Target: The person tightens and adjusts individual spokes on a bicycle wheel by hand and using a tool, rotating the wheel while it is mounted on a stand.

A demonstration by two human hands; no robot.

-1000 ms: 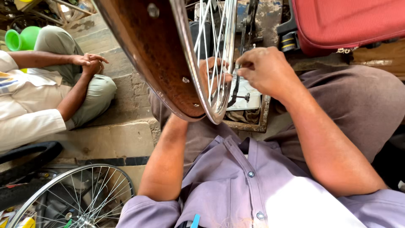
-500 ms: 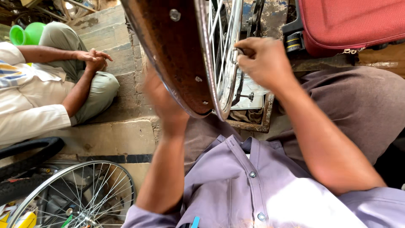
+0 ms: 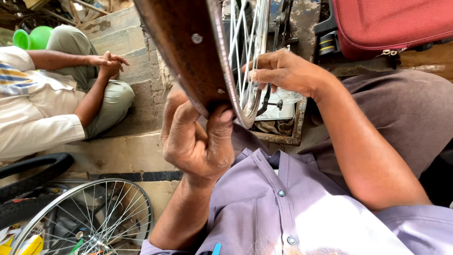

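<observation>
Wheel rim: a bicycle wheel rim (image 3: pixel 188 52) with a brown inner band stood on edge close before the person's chest, running from the top of the view down to a low point between the two hands.
Left hand: the left hand (image 3: pixel 196 137) was closed around the rim's lowest part, fingers wrapped up the brown side and the thumb pressed against the metal edge; the rim rose straight out of this grasp.
Right hand: the right hand (image 3: pixel 285 71) was at the spoked side of the rim, to the right of it and a little higher than the left hand, fingers bunched narrowly among the spokes (image 3: pixel 243 42).
What the right hand pinched: probably a spoke or a small tool, but the fingers hid it and I could not tell which.
Below the wheel: a shallow metal tray (image 3: pixel 283 125) lay under the rim's low point, near the right hand.
Lap: grey-brown trousers and a lilac buttoned shirt (image 3: pixel 264 208) filled the lower right.
Upper right: a red suitcase (image 3: pixel 391 23) lay well apart from the hands.
Left side: another person sat with clasped hands (image 3: pixel 106 63) on a concrete step.
Lower left: a second spoked wheel (image 3: pixel 89 219) and a black tyre (image 3: pixel 33 174) lay on the ground.
</observation>
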